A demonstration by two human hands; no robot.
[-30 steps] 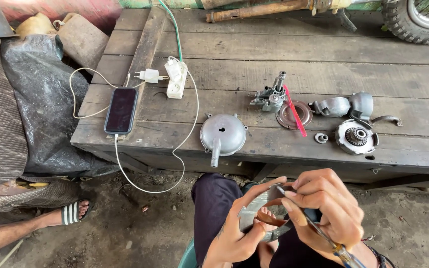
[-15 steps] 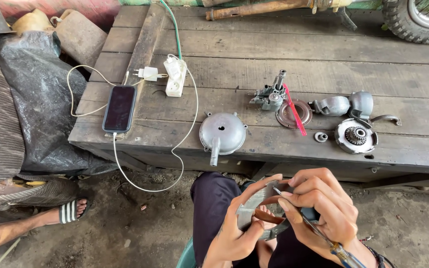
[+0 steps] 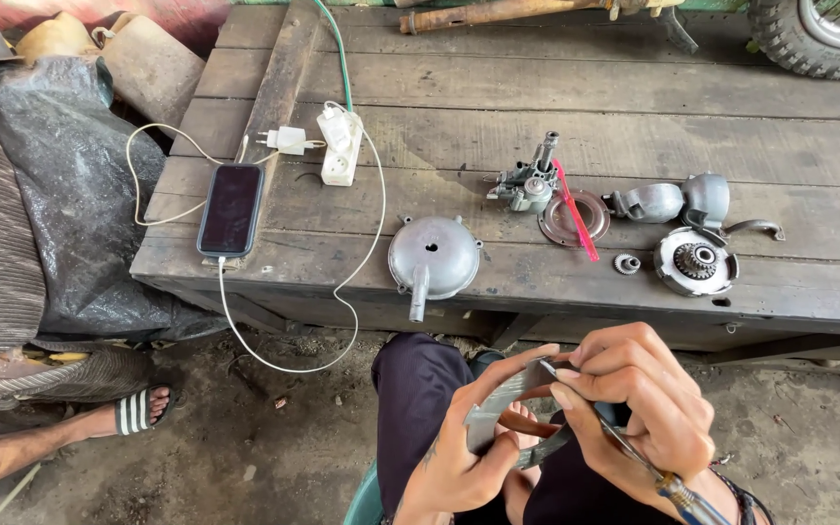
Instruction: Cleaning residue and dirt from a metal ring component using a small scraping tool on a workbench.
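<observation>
Below the wooden plank counter point(image 3: 556, 107), over the lap: left hand point(image 3: 459, 457) grips a grey round metal housing point(image 3: 503, 413) w/ brown inner ring, face tilted up-right. Right hand point(image 3: 639, 408) holds a slim metal screwdriver point(image 3: 634, 457), long axis diagonal, tip up-left touching the housing rim, handle low-right.

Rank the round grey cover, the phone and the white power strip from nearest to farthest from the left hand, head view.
1. Round grey cover, bench front edge, above the left hand.
2. Phone, bench's left end.
3. White power strip, farther back, behind the phone.
</observation>
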